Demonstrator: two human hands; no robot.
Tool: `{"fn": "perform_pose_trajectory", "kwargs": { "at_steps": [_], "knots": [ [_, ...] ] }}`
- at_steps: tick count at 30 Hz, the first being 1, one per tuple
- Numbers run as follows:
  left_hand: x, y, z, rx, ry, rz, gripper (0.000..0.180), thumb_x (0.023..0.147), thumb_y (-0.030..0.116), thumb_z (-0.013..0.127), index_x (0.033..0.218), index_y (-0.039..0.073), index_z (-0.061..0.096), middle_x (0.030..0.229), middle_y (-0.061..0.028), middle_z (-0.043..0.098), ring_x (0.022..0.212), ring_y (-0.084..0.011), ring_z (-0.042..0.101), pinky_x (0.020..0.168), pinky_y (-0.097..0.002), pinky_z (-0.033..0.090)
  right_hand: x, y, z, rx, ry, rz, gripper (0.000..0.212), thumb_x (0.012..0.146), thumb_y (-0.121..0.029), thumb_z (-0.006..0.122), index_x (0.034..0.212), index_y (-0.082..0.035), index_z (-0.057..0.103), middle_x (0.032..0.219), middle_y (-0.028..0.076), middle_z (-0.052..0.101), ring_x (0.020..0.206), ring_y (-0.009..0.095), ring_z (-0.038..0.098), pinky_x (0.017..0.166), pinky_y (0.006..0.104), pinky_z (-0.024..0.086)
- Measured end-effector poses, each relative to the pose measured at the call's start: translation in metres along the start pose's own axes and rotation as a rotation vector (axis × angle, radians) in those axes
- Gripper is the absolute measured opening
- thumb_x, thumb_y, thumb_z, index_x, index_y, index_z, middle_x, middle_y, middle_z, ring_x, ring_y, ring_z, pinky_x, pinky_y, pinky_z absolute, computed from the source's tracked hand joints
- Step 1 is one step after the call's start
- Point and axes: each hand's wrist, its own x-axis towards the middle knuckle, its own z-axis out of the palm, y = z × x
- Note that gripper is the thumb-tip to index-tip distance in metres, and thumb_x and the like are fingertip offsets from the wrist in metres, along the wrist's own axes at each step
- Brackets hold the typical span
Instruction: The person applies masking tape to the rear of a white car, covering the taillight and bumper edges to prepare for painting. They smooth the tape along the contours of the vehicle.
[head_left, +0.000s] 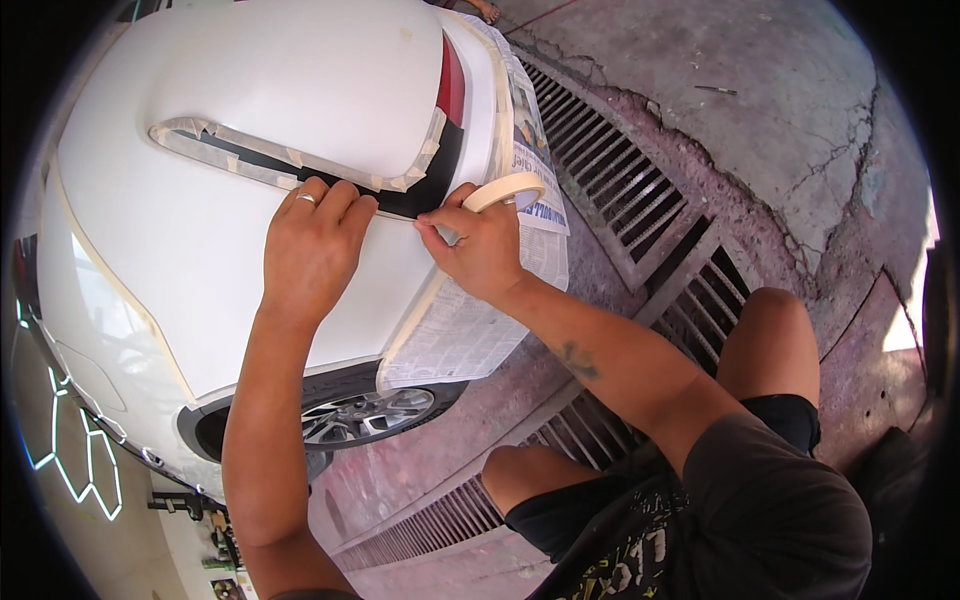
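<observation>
A big white car (190, 260) fills the left and far part of the view, beside a cracked concrete floor (780, 120) on the right. A long metal drain grate (612, 170) runs through the floor, to the right of the car. Sheets of newspaper (465, 335) hang down the right side of the car, and a wheel (370, 418) with silver spokes shows near their bottom edge. Above the wheel, farther away, is the tail light (436, 180), with a long black band and a red part (452, 85) at its far end. Pale tape strips (410, 178) go around much of the black band. The left hand (315, 240) has bent fingers, with their tips down by the near edge of the band; I can't tell if they pinch anything. The right hand (485, 245) has its thumb and pointing finger pinched together at the band's near right corner, but what is between them is too small to tell. A cream roll of masking tape (500, 186) hangs on this hand's other fingers. A ring (306, 198) is on a left finger.
</observation>
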Motion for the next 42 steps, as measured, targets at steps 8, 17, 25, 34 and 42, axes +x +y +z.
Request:
{"fn": "perform_pose_trajectory", "kwargs": {
  "at_steps": [8, 17, 25, 34, 42],
  "knots": [
    [0.0, 0.006, 0.003, 0.007, -0.002, -0.087, 0.009, 0.087, 0.008, 0.083, 0.094, 0.01, 0.078, 0.088, -0.0022, 0.068, 0.085, -0.0241, 0.064, 0.076, -0.0389, 0.056, 0.002, -0.01, -0.003, -0.024, -0.076, 0.252, 0.011, 0.083, -0.014, 0.091, 0.085, -0.013, 0.08, 0.084, 0.004, 0.07, 0.077, 0.027, 0.064, 0.089, 0.0473, 0.046],
    [-0.009, 0.055, -0.027, -0.345, 0.648, -0.932, 0.011, 0.09, 0.007, 0.085, 0.096, 0.008, 0.075, 0.077, -0.0002, 0.064, 0.071, -0.0154, 0.057, 0.067, -0.0328, 0.046, -0.001, -0.01, -0.033, 0.101, 0.075, 0.215, 0.022, 0.083, -0.005, 0.092, 0.098, -0.01, 0.076, 0.087, 0.002, 0.062, 0.072, 0.016, 0.055, 0.072, 0.0335, 0.048],
    [-0.112, 0.37, 0.057, -1.318, 0.361, -1.453, 0.012, 0.098, 0.009, 0.083, 0.107, 0.003, 0.078, 0.078, -0.0045, 0.065, 0.069, -0.0128, 0.061, 0.065, -0.03, 0.05, 0.041, -0.006, -0.039, -0.258, -0.214, -0.425, 0.014, 0.078, -0.009, 0.091, 0.084, -0.013, 0.078, 0.08, 0.002, 0.069, 0.075, 0.027, 0.066, 0.08, 0.0423, 0.045],
    [-0.124, 0.466, 0.093, -1.686, -0.118, -1.124, 0.042, 0.1, 0.029, 0.078, 0.139, 0.014, 0.071, 0.088, -0.0108, 0.072, 0.079, -0.0298, 0.072, 0.075, -0.0423, 0.057, 0.051, -0.017, -0.029, -0.366, -0.311, -0.53, 0.013, 0.08, -0.011, 0.089, 0.081, -0.014, 0.077, 0.077, 0.001, 0.068, 0.072, 0.026, 0.064, 0.081, 0.0433, 0.043],
    [-0.13, 0.461, 0.112, -1.675, -0.133, -1.198, 0.046, 0.1, 0.031, 0.079, 0.142, 0.015, 0.069, 0.094, -0.0137, 0.076, 0.085, -0.0329, 0.075, 0.079, -0.0437, 0.058, 0.048, -0.027, -0.023, -0.495, -0.343, -0.542, 0.016, 0.079, -0.011, 0.086, 0.079, -0.014, 0.071, 0.078, 0.001, 0.068, 0.073, 0.028, 0.065, 0.083, 0.0441, 0.046]
  ]
}}
